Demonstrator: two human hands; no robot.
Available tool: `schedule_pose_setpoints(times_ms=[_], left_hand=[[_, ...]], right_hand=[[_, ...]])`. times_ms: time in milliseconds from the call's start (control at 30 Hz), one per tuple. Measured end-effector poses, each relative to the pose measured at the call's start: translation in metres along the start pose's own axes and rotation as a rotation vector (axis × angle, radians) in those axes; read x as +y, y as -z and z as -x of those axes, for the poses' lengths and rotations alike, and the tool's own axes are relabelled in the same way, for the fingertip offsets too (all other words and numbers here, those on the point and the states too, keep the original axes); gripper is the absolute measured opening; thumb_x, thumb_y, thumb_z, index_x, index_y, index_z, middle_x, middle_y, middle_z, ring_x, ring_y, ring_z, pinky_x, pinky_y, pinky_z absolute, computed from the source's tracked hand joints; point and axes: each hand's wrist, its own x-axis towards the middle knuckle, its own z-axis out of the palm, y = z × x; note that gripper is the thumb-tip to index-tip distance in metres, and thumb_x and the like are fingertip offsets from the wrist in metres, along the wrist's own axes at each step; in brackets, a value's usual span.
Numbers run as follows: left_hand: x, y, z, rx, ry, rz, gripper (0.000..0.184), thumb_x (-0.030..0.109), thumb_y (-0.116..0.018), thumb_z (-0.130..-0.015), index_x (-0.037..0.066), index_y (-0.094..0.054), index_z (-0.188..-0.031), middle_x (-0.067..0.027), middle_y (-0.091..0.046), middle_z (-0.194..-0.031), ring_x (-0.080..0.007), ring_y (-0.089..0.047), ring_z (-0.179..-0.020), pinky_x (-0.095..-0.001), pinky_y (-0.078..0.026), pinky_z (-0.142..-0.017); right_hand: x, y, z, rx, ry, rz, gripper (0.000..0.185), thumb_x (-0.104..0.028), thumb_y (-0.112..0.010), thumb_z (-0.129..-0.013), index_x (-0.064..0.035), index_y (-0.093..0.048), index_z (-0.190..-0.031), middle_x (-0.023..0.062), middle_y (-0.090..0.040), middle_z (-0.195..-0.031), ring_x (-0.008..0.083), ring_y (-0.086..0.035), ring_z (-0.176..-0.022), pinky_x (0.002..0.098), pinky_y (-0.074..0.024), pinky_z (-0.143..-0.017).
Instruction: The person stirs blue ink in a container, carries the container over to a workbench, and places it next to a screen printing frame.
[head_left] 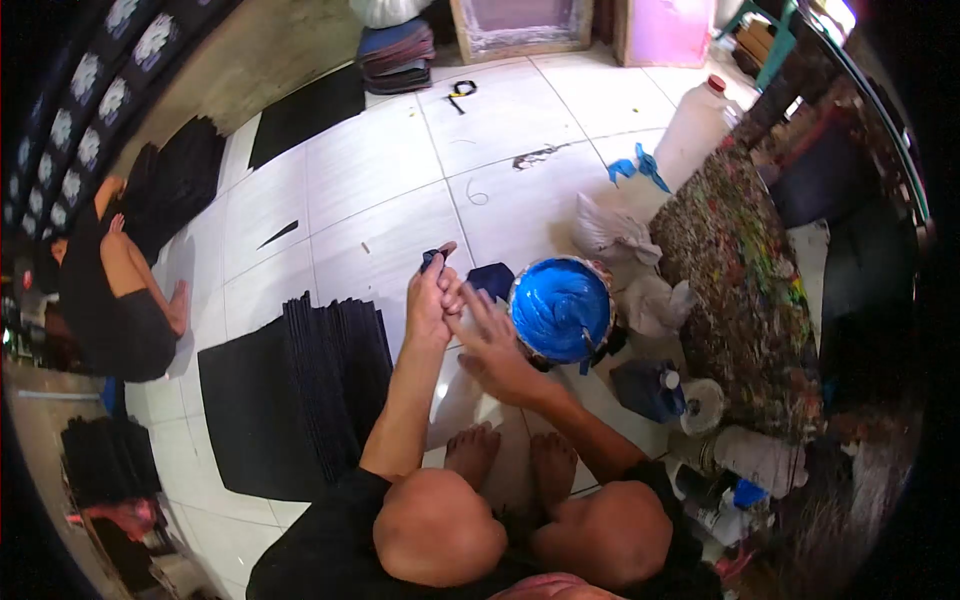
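My left hand is closed on a small dark item, maybe cloth; its kind is hard to make out. Close beside it, my right hand has its fingers stretched out and slightly blurred, with nothing visible in them. Just right of both hands stands a bucket of thick blue paint, a handle-like piece sticking up at its near right side. A dark blue object lies between my hands and the bucket. Left of my forearm are stacked black sheets.
A blue jug and plastic bags stand right of the bucket, beside a paint-crusted surface. A large red-capped white bottle is farther back. Another person sits at the left by black sheets.
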Motion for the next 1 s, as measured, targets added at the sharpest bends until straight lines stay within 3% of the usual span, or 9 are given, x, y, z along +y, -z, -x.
schedule_pose_setpoints(times_ms=[67,100,133,200,267,367,533,733,1000], left_hand=[[-0.008,-0.026,0.008,0.328,-0.11,0.073,0.033,0.027,-0.046,-0.101,0.006,-0.051,-0.125,-0.0028,-0.057,-0.073,-0.0135,-0.056,-0.06,-0.0244,-0.049,-0.055],[-0.013,-0.032,0.015,0.188,-0.209,0.104,0.036,0.026,-0.045,-0.101,0.007,-0.046,-0.132,-0.0106,-0.062,-0.096,-0.0189,-0.064,-0.083,-0.0298,-0.053,-0.075],[-0.022,-0.04,0.016,0.174,-0.204,0.104,0.036,0.026,-0.045,-0.101,0.007,-0.046,-0.132,-0.0106,-0.062,-0.096,-0.0189,-0.064,-0.083,-0.0298,-0.053,-0.075],[-0.041,-0.055,0.018,0.101,-0.317,-0.405,0.042,0.02,-0.043,-0.102,0.005,-0.038,-0.14,-0.0168,-0.055,-0.123,-0.0236,-0.056,-0.113,-0.0348,-0.045,-0.097],[-0.046,-0.057,0.018,0.126,-0.55,-0.903,0.047,0.012,-0.04,-0.1,0.001,-0.031,-0.145,-0.0177,-0.038,-0.145,-0.0283,-0.037,-0.134,-0.0358,-0.029,-0.111],[-0.053,-0.068,0.029,0.124,-0.719,-1.125,0.05,0.016,-0.04,-0.1,0.001,-0.029,-0.146,-0.022,-0.029,-0.15,-0.0339,-0.028,-0.14,-0.0423,-0.022,-0.113],[-0.063,-0.052,0.016,-0.104,-0.35,-1.678,0.055,0.026,-0.04,-0.1,-0.002,-0.028,-0.145,-0.0296,-0.007,-0.154,-0.0421,-0.008,-0.144,-0.0533,-0.011,-0.114],[-0.048,-0.076,0.041,-0.281,-0.347,-1.363,0.053,0.018,-0.044,-0.098,-0.006,-0.029,-0.142,-0.0337,-0.005,-0.152,-0.049,-0.009,-0.14,-0.0487,-0.019,-0.114],[-0.046,-0.1,0.071,-0.473,-0.407,-1.543,0.055,0.002,-0.05,-0.09,0.0,-0.034,-0.142,-0.025,-0.019,-0.152,-0.0439,-0.01,-0.143,-0.0479,-0.02,-0.115]], right_hand=[[0.016,0.016,-0.015,0.27,0.037,-0.234,0.048,-0.002,-0.05,-0.084,-0.0057,-0.051,-0.132,0.0265,-0.018,-0.153,0.0441,-0.019,-0.141,0.0654,-0.0185,-0.105],[0.01,0.031,-0.015,0.265,-0.088,-0.095,0.047,-0.005,-0.053,-0.083,-0.0045,-0.054,-0.13,0.0242,-0.019,-0.154,0.0437,-0.02,-0.141,0.0682,-0.0165,-0.103],[0.015,0.032,-0.016,0.275,-0.093,-0.084,0.047,-0.005,-0.053,-0.083,-0.0045,-0.054,-0.13,0.0242,-0.019,-0.154,0.0437,-0.02,-0.141,0.0682,-0.0165,-0.103],[0.025,0.029,-0.018,0.118,-0.142,0.506,0.047,-0.009,-0.057,-0.08,-0.0043,-0.056,-0.127,0.0225,-0.02,-0.154,0.0431,-0.019,-0.142,0.068,-0.0137,-0.104],[0.021,0.03,-0.021,0.16,-0.131,0.565,0.049,-0.015,-0.057,-0.08,-0.0021,-0.055,-0.127,0.0223,-0.02,-0.154,0.0422,-0.017,-0.143,0.0692,-0.0104,-0.104],[0.023,0.036,-0.018,0.098,-0.185,0.693,0.059,-0.027,-0.052,-0.086,0.0012,-0.045,-0.136,0.0197,-0.02,-0.155,0.0408,-0.015,-0.143,0.0675,-0.0027,-0.109],[0.02,0.022,-0.016,-0.087,-0.199,0.988,0.072,-0.036,-0.048,-0.091,-0.0049,-0.021,-0.15,0.0184,-0.017,-0.156,0.0414,-0.008,-0.144,0.067,0.001,-0.11],[0.025,0.017,-0.016,-0.184,-0.338,1.163,0.066,-0.042,-0.042,-0.094,-0.0112,-0.025,-0.15,0.015,-0.008,-0.158,0.048,-0.002,-0.142,0.0707,-0.0006,-0.108],[0.066,0.02,-0.02,0.444,-0.135,0.776,0.045,-0.021,-0.047,-0.092,-0.0154,-0.043,-0.136,0.0182,-0.032,-0.15,0.0417,-0.027,-0.139,0.0694,-0.0106,-0.107]])
